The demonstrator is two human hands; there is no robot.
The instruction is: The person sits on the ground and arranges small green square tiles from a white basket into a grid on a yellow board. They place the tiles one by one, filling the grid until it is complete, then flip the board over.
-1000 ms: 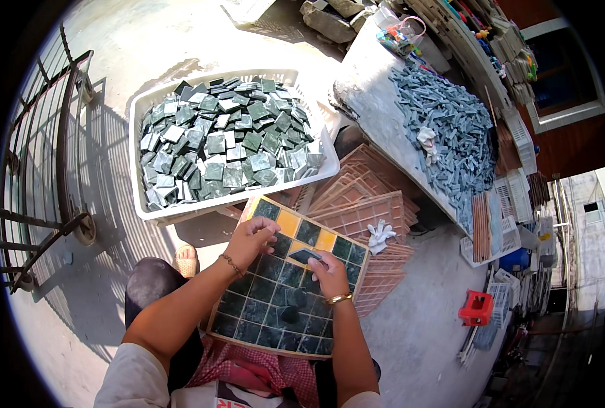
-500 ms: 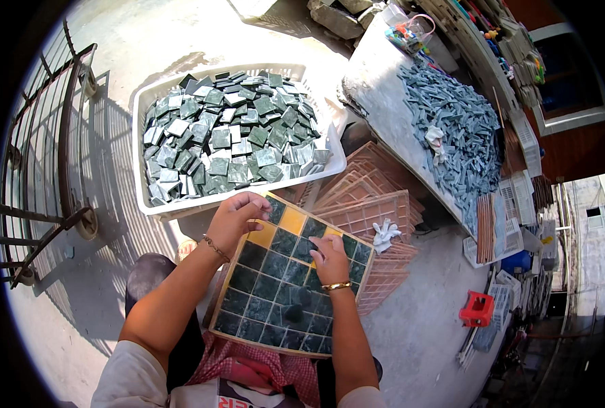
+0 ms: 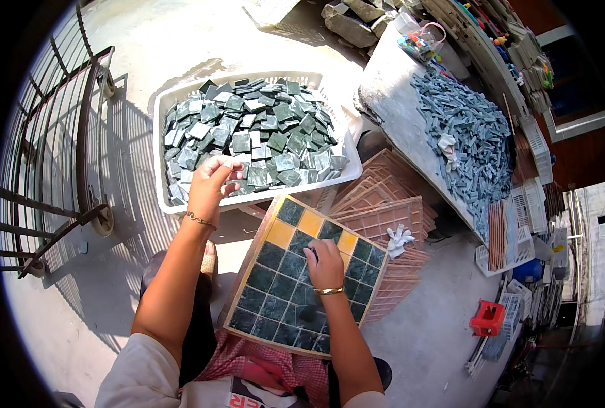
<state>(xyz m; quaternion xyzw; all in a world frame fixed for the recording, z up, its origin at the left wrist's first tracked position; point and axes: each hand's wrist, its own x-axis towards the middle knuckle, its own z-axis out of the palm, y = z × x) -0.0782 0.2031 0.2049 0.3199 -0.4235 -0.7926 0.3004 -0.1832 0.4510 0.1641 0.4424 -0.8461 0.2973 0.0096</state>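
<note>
A shallow square frame [image 3: 262, 319] rests on my lap, its grid mostly filled with dark green stone tiles [image 3: 284, 287]. Several cells show bare yellow base [image 3: 311, 223] toward its far side. Over the grid is my right hand [image 3: 325, 265], fingers closed with a dark tile [image 3: 314, 253] showing edge-on at the thumb. My left hand [image 3: 210, 185] is raised at the near rim of a white plastic basket [image 3: 161, 146]; its fingers are loosely bent and apart, with nothing visible in them. Loose square green tiles [image 3: 253, 141] heap up inside the basket.
Reddish grid trays [image 3: 377, 213] are stacked right of my frame, a white glove [image 3: 399, 239] on them. Thin grey-green stone strips [image 3: 462, 129] pile on a slab farther right. A wheeled metal rack [image 3: 83, 136] stands left; a red crate [image 3: 486, 317] sits at right.
My left hand has moved from over the frame's far corner out to the basket's near rim. My right hand's fingers have closed further over the grid. The whole view has shifted slightly.
</note>
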